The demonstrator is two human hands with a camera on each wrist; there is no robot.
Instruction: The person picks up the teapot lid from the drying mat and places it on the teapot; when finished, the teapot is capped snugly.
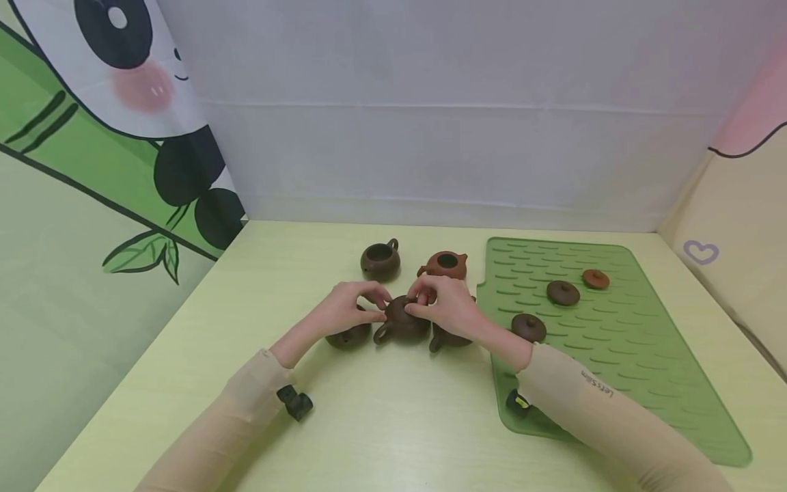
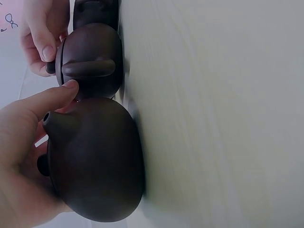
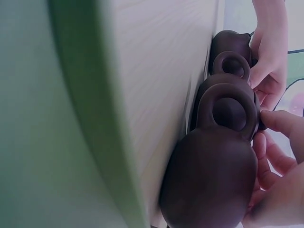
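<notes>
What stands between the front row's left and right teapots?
The middle teapot, with the right hand at its lid knob; the head view shows it between them.

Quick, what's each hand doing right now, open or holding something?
Left hand: closed, fingers holding the side of the front-row middle teapot.
Right hand: closed, pinching that teapot's lid knob.

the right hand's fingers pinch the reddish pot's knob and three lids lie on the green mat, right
Not the reddish pot: the left wrist view shows the right hand's fingers pinching the knob of the dark middle pot. Three lids do lie on the green mat.
</notes>
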